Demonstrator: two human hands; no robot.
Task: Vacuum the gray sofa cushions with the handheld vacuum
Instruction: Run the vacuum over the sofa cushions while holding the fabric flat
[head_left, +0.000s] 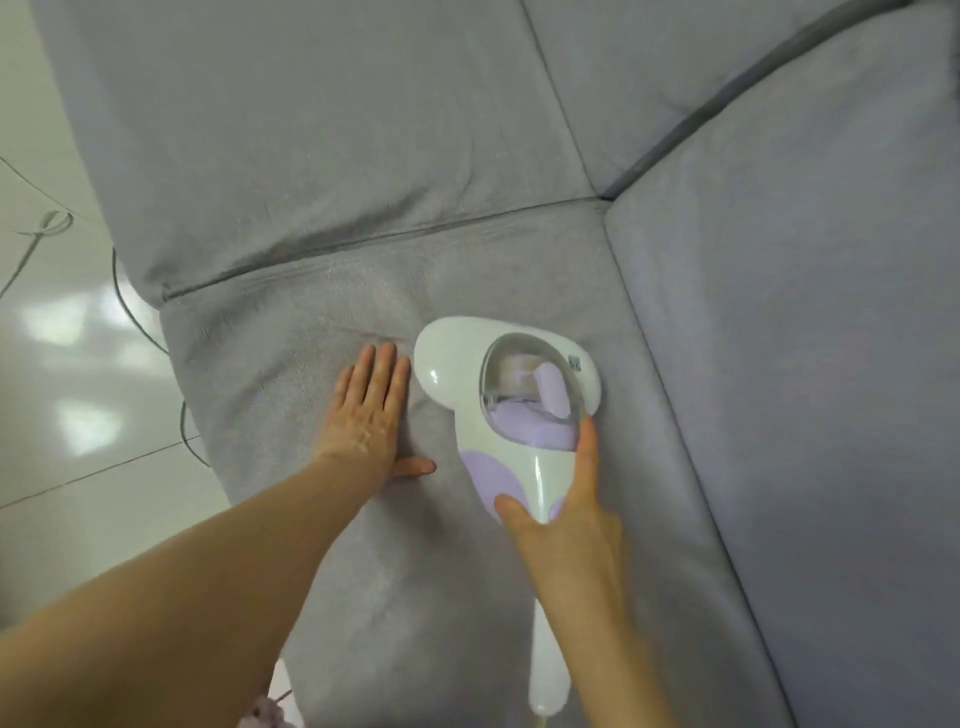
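The handheld vacuum (511, 395), lying at centre on the gray seat cushion (322, 519), is apparently gripped at its neck by the right hand (561, 525) while the left hand (369, 415), at nine o'clock, is pressed flat, fingers together, so a stroke toward the twelve o'clock seam is judged next.

Vacuum (511, 400) on gray sofa cushion (322, 519)

Bare gray seat cushion (322, 530) lies open at the frame's lower centre and along its left edge, while the flat left hand (366, 413) and the white-and-lilac handheld vacuum (511, 400) sit side by side at mid-frame with only a narrow strip between them. The back cushion (311, 145) blocks the top, a second cushion (805, 364) rises at right, and a cord (130, 306) trails over the floor at left.
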